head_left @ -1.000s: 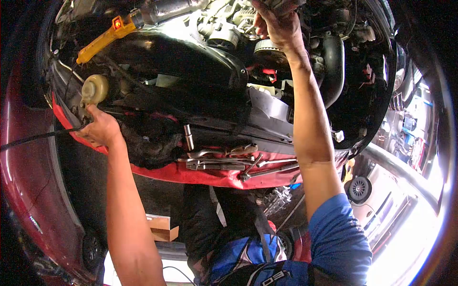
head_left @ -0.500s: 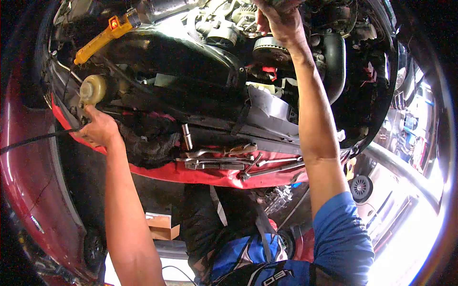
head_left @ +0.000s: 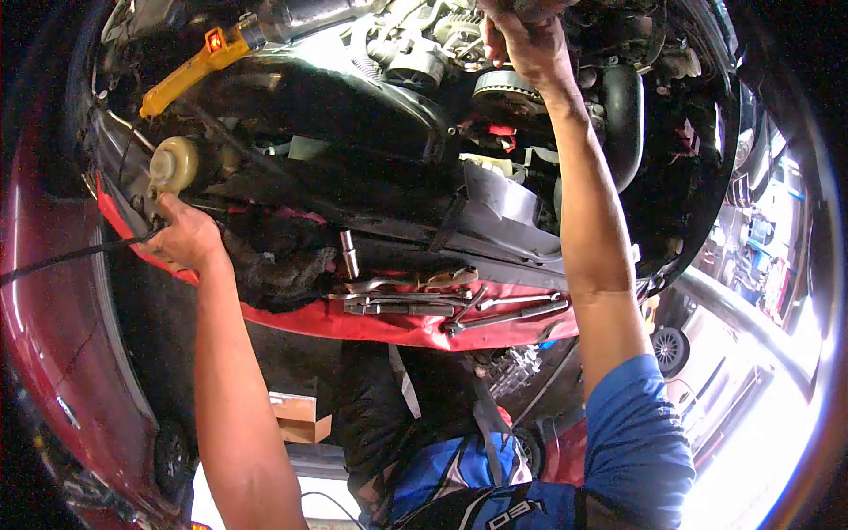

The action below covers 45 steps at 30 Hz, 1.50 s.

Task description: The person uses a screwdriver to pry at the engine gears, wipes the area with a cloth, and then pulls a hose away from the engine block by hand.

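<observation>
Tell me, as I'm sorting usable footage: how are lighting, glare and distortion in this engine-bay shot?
Head view: fisheye bend, dark corners; daylight blows out the lower right edge; the yellow-handled work lamp throws glare onto the glossy black engine cover; the right hand is cropped at the top, the left hand sharp.

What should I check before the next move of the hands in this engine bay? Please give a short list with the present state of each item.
1. Right hand has a firm grip above the pulley: cannot tell, the fingers leave the frame.
2. Left hand rests on the bay edge below the cream cap: ok.
3. Yellow work light points into the bay: ok.
4. Wrenches lie near on the red cover: ok.
5. Pulley is at rest: cannot tell.
</observation>
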Motion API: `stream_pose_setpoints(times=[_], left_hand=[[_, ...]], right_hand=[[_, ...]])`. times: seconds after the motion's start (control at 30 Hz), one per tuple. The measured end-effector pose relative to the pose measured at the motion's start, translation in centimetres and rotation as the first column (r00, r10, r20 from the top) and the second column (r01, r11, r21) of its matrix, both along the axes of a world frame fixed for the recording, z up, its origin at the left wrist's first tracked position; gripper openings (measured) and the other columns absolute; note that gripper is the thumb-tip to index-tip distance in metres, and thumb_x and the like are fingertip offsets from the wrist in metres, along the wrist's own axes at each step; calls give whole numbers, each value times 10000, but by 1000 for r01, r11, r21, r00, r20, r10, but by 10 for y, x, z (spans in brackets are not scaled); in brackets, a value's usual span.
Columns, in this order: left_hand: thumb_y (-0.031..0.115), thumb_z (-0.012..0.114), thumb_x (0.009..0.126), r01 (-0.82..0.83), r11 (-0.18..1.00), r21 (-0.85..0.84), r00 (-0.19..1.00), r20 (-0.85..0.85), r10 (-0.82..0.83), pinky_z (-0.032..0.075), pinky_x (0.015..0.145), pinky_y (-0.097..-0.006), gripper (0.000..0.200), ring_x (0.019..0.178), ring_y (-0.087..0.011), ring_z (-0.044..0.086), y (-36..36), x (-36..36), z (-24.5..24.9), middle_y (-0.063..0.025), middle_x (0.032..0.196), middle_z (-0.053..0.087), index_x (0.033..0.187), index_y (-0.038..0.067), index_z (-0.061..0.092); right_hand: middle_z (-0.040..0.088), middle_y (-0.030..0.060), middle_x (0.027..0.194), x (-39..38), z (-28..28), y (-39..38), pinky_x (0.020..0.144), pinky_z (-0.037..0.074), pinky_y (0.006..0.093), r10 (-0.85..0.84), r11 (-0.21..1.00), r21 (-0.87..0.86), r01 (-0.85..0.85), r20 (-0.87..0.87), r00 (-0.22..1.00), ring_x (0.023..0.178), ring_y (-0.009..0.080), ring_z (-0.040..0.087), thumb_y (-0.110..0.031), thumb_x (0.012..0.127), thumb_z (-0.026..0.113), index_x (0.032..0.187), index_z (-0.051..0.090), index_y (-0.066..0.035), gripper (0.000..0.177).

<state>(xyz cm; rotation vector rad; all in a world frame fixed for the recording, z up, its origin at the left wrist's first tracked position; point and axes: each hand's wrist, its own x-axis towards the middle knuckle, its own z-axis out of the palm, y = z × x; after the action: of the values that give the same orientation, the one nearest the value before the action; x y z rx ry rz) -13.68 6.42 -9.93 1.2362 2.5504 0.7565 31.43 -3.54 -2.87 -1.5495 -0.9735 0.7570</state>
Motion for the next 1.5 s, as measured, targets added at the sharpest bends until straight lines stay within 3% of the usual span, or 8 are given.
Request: stream_pose_setpoints(times=[0.17, 0.27, 0.37, 0.6, 0.73, 0.9, 1.37, 1.5], left_hand=[[681, 603, 899, 57, 995, 82, 997, 42, -61, 343, 1122, -594, 1161, 1324, -538, 474, -5, 5, 10, -380, 1413, 465, 1523, -168, 114], [621, 692, 875, -32, 994, 100, 998, -47, 36, 376, 1113, -543, 976, 1311, -424, 523, 0, 4, 1, -248, 1426, 495, 1481, -71, 366], [670, 626, 897, 43, 997, 70, 999, 3, -43, 328, 1137, -585, 1162, 1341, -531, 472, -3, 2, 5, -395, 1399, 487, 1535, -155, 112], [653, 625, 909, 0, 1000, 13, 1000, -12, 1, 323, 1144, -576, 1150, 1333, -531, 478, -2, 5, 8, -368, 1413, 496, 1552, -135, 90], [655, 619, 911, 34, 999, 41, 999, 16, -35, 316, 1153, -571, 1159, 1333, -530, 476, -3, 2, 6, -369, 1413, 497, 1557, -137, 73], [660, 610, 913, 32, 998, 58, 999, -10, -32, 324, 1147, -580, 1169, 1342, -525, 468, -2, 0, -1, -387, 1420, 475, 1535, -182, 89], [634, 636, 900, 21, 997, 70, 999, -35, -18, 371, 1126, -552, 1160, 1310, -515, 506, -1, -3, -3, -404, 1392, 487, 1525, -192, 115], [622, 638, 906, 24, 999, 46, 1000, -18, -23, 369, 1121, -559, 1149, 1297, -509, 520, -1, 0, 3, -400, 1379, 500, 1524, -190, 112]], right_hand=[[554, -10, 544, -8, 11, -1, 436, 428, 299, -24, 1000, -15, 24, 48, 999, 448, 100, 532, -318, 1027, 670, 685, 602, -114, 404], [540, -17, 533, -5, 9, -2, 431, 413, 298, 5, 999, 39, -7, 46, 999, 435, 94, 509, -324, 1031, 664, 676, 596, -117, 417], [535, -23, 532, 0, 2, -1, 428, 398, 292, 8, 1000, 18, -8, 32, 999, 431, 88, 497, -319, 1030, 669, 672, 595, -124, 414], [539, -30, 547, -4, 1, 0, 425, 372, 276, -76, 997, -21, 77, 66, 995, 435, 84, 496, -283, 1014, 700, 687, 593, -143, 372], [546, -22, 561, -3, 2, -2, 439, 409, 280, -72, 997, -22, 71, -10, 997, 450, 95, 516, -302, 1032, 666, 713, 593, -130, 369], [545, -1, 553, 4, 0, -2, 445, 419, 299, 72, 995, 73, -73, 9, 997, 453, 108, 525, -270, 1047, 634, 696, 587, -109, 390], [548, -1, 557, -2, 10, -4, 464, 436, 284, -18, 1000, 5, 18, -8, 1000, 472, 103, 547, -279, 1030, 654, 669, 579, -97, 411], [550, 3, 560, 8, -5, -3, 462, 432, 289, 27, 999, 15, -28, 71, 997, 471, 107, 535, -271, 1043, 631, 677, 574, -101, 408]])
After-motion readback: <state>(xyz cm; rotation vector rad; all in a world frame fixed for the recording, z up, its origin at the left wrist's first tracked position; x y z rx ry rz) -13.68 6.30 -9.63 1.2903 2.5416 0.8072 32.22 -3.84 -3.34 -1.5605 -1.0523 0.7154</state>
